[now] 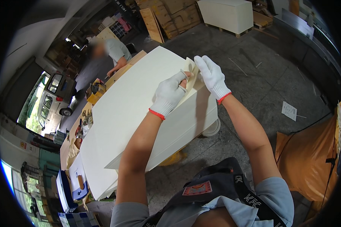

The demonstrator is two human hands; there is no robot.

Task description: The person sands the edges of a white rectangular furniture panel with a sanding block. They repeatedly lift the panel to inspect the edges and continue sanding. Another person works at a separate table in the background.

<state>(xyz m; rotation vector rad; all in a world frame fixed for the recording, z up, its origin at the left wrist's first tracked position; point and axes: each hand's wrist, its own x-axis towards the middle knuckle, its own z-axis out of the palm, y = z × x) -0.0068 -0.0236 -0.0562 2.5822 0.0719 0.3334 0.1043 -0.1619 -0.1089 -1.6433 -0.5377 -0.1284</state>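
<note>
A tall stack of large cream paper sheets (129, 98) lies in front of me. My left hand (169, 92), in a white knit glove with bare fingertips showing, is closed on the raised edges of several sheets near the stack's right side. Those lifted sheet edges (192, 75) curl upward between my two hands. Beside them, my right hand (213, 77), also in a white glove with a red cuff, is held with its fingers stretched out. Its palm side faces the curled edges; whether it touches them is hard to tell.
Another person (117, 51) leans over a wooden bench (129, 68) beyond the stack. A white round container (212, 128) stands on the floor under the stack's right edge. At the right is an orange sack (305, 159). A pale block on a pallet (227, 15) stands far back.
</note>
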